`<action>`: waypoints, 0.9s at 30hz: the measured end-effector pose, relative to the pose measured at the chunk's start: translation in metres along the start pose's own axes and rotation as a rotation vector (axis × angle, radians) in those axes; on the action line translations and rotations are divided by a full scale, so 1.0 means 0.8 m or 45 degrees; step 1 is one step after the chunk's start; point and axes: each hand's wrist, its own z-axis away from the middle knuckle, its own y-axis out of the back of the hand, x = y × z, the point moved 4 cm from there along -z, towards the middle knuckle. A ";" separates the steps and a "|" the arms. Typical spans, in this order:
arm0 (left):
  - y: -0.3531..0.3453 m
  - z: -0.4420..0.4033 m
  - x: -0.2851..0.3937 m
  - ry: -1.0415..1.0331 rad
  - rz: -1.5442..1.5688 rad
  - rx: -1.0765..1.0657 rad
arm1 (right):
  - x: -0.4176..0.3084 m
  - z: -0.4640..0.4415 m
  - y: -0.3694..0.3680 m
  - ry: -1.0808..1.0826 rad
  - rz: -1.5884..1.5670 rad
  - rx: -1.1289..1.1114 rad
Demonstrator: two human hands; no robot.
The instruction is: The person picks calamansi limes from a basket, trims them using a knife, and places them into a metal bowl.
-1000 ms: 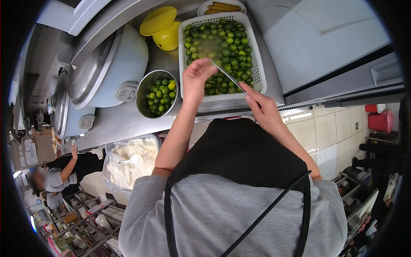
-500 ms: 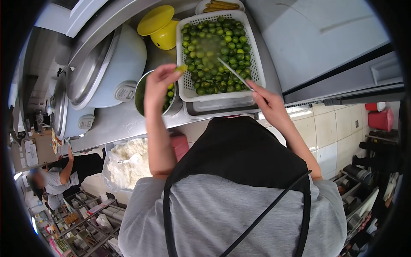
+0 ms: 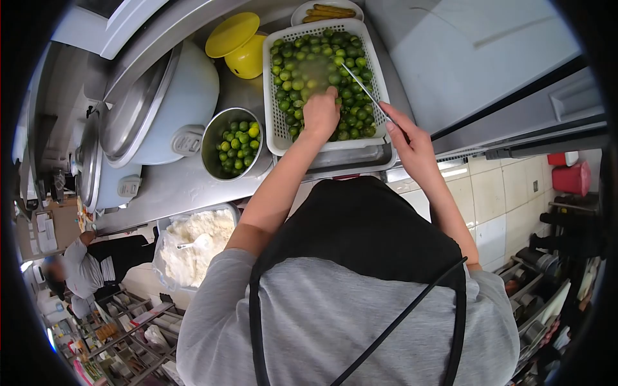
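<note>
A white perforated basket [image 3: 270, 122] on the counter holds many small green limes [image 3: 355, 87]. My left hand [image 3: 322, 114] reaches into it, fingers curled down among the limes; the fingertips are hidden, so what they grip is unclear. Gripped in my right hand [image 3: 405, 136] is a knife [image 3: 365, 90], its thin blade pointing up and left over the basket's right side. Left of the basket stands a round steel pot [image 3: 209, 151], partly filled with green and yellowish limes [image 3: 239, 147].
Large rice cookers [image 3: 199, 83] stand at the left. A yellow container [image 3: 244, 59] and a plate of long brown items [image 3: 329, 13] sit farther back. Below the counter edge is a tub of white rice-like food [image 3: 196, 244]. Another person [image 3: 87, 267] is at far left.
My left hand has moved right from above the pot, where it pinched a lime, into the basket. The pot's contents are now uncovered. My right hand still holds the knife, slightly shifted.
</note>
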 end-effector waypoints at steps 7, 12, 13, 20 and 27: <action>0.040 0.025 -0.021 0.209 1.280 0.045 | 0.009 0.017 -0.009 -0.032 -0.028 -0.041; 0.076 0.054 -0.007 0.273 1.840 -0.031 | 0.002 0.017 -0.030 -0.002 -0.032 -0.156; 0.079 0.057 -0.006 0.271 1.886 -0.013 | 0.000 0.017 -0.034 0.055 -0.038 -0.159; 0.084 0.062 -0.010 0.340 2.031 0.080 | -0.007 0.018 -0.042 0.135 0.006 -0.174; 0.068 0.073 0.015 0.213 1.845 -0.131 | -0.008 -0.001 -0.043 0.101 0.140 -0.110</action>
